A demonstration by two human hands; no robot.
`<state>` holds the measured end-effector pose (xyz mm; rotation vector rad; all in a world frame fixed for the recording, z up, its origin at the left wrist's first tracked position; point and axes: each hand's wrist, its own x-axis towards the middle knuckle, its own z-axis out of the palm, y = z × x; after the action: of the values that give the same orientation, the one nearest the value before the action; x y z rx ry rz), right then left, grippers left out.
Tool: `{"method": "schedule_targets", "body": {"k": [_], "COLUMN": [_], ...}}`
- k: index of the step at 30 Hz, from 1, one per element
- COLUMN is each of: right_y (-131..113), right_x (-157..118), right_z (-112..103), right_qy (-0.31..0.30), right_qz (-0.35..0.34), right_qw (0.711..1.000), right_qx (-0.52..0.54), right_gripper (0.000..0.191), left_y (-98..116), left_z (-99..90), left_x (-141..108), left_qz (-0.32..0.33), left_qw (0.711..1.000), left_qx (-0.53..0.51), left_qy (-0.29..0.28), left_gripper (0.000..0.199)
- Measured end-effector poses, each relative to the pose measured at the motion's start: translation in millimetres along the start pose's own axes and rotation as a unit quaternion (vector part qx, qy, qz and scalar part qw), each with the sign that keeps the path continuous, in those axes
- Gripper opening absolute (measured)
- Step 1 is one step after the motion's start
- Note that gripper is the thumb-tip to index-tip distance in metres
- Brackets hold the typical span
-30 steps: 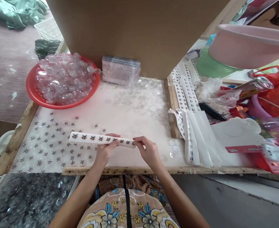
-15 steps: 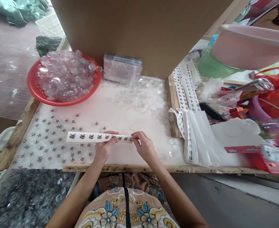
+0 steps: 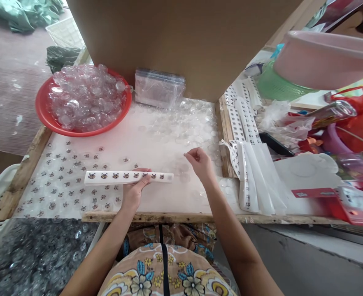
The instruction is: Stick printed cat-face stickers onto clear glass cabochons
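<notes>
My left hand (image 3: 136,188) pinches a folded white sticker strip (image 3: 107,177) printed with a row of small cat-face stickers. The strip lies level across the hand, and its right end is bare. To the right, my right hand (image 3: 200,163) is closed in a pinch over the white tabletop (image 3: 163,201), with a small dark cat-face sticker (image 3: 184,154) at its fingertips. Clear round domes (image 3: 196,119) lie scattered beyond that hand. At left, many clear pieces with cat faces (image 3: 76,181) are spread out on the table.
A red basin (image 3: 82,133) heaped with clear domes stands at the back left. Behind the table rises a large cardboard box (image 3: 181,41), with a plastic-wrapped pack (image 3: 159,88) before it. More sticker strips (image 3: 246,176) lie right of a wooden divider (image 3: 226,135). Wooden strips edge the table.
My right hand has left the strip's right end and moved right and away from me, carrying a sticker. My left hand keeps the strip in nearly the same place.
</notes>
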<state>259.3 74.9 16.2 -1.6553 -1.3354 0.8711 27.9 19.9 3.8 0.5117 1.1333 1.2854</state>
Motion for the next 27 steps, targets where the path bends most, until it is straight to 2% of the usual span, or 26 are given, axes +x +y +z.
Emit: {"method": "schedule_targets", "body": {"k": [4, 9, 14, 19, 23, 27], "right_y": [15.0, 25.8, 24.2, 23.1, 22.1, 4.3], "right_x": [30.1, 34.9, 32.1, 28.0, 23.4, 6.6], "right_z": [-1.8, 7.2, 12.7, 17.0, 12.3, 10.0], "right_qy": [-0.043, -0.062, -0.067, -0.013, -0.005, 0.004], "right_qz": [0.09, 0.108, 0.076, -0.004, -0.002, -0.068], "right_qw": [0.995, 0.991, 0.99, 0.982, 0.978, 0.971], "right_qx": [-0.007, -0.056, -0.098, -0.189, -0.211, -0.228], "right_gripper": [0.016, 0.016, 0.012, 0.007, 0.027, 0.023], "left_y": [-0.8, -1.9, -0.7, 0.9, 3.0, 3.8], "left_z": [-1.2, -1.8, -1.0, -0.4, 0.7, 1.2], "left_x": [0.8, 2.1, 2.1, 1.3, -0.6, -2.4], "left_qz": [-0.006, -0.019, -0.021, -0.02, -0.023, -0.018], "left_qw": [1.0, 1.0, 0.999, 0.999, 0.999, 0.999], "left_qx": [0.001, 0.0, 0.013, 0.01, 0.011, 0.016], "left_qy": [-0.009, -0.012, -0.029, -0.025, -0.02, -0.025], "left_gripper": [0.029, 0.03, 0.028, 0.028, 0.028, 0.028]}}
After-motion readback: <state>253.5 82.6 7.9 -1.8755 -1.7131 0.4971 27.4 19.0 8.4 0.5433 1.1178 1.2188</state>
